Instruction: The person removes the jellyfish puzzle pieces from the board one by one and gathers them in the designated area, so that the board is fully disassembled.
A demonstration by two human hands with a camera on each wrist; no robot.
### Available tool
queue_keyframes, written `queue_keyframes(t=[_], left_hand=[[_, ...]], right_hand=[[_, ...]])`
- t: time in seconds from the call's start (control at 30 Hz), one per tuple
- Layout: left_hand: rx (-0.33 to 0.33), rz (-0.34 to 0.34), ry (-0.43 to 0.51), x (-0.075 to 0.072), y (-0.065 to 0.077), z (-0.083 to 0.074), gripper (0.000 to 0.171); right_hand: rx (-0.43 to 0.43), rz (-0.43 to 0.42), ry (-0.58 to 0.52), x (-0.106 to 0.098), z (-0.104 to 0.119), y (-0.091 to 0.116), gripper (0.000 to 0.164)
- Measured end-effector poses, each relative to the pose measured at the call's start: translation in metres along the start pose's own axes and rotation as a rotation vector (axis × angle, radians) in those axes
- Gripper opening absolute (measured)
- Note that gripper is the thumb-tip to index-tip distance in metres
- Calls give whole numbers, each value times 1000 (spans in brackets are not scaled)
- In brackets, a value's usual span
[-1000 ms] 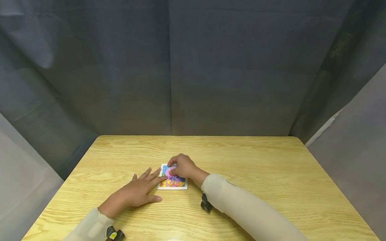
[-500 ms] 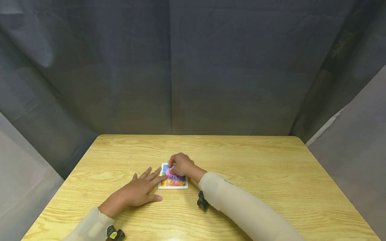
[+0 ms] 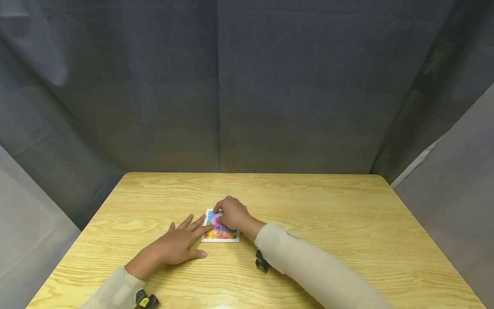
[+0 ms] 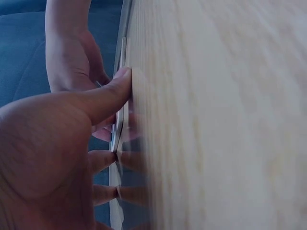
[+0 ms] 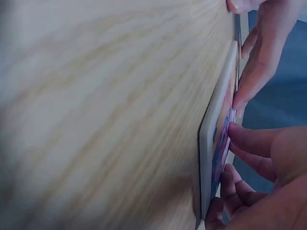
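A small picture puzzle [image 3: 221,235] with a white border and a bright pink, blue and yellow picture lies flat on the wooden table. Fingers spread, my left hand [image 3: 177,245] rests on the table at its left, its index fingertip reaching over the picture. My right hand [image 3: 234,214] is bent over the puzzle's upper right; its thumb and index finger seem to pinch a puzzle piece, mostly hidden by the hand. In the right wrist view, the right thumb [image 5: 249,140] and curled fingers touch the picture side of the puzzle [image 5: 206,158].
The light wooden table [image 3: 328,214] stretches out on both sides of the hands. Behind it hangs a dark grey curtain [image 3: 247,86], and pale panels [image 3: 455,193] stand at the sides. Each wrist wears a black camera [image 3: 146,300].
My right hand shifts slightly over the puzzle, its thumb and fingertips moving a little on the pink part. The left hand stays in place.
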State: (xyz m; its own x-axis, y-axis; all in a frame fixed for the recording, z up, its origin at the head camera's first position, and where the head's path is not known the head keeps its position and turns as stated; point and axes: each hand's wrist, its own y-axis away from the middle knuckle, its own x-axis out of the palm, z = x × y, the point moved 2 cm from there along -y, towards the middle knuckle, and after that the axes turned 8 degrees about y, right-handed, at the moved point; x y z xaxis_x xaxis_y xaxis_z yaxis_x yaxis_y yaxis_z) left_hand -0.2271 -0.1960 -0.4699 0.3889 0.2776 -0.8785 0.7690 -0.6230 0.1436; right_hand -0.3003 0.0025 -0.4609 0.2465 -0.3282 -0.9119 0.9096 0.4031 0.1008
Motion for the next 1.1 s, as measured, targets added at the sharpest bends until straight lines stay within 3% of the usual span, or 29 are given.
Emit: queue_keyframes(t=[0.23,0.67,1.1], left_hand=[[-4,7,7,0,0,-3,79],[-9,8,16,0,-1,-2,79],[-17,19,28,-2,0,-5,79]], right_hand=[[1,1,-37,-3,-1,-3,25],[59,77,-38,-6,1,-6,26],[42,57,-39,-4,0,-8,26]])
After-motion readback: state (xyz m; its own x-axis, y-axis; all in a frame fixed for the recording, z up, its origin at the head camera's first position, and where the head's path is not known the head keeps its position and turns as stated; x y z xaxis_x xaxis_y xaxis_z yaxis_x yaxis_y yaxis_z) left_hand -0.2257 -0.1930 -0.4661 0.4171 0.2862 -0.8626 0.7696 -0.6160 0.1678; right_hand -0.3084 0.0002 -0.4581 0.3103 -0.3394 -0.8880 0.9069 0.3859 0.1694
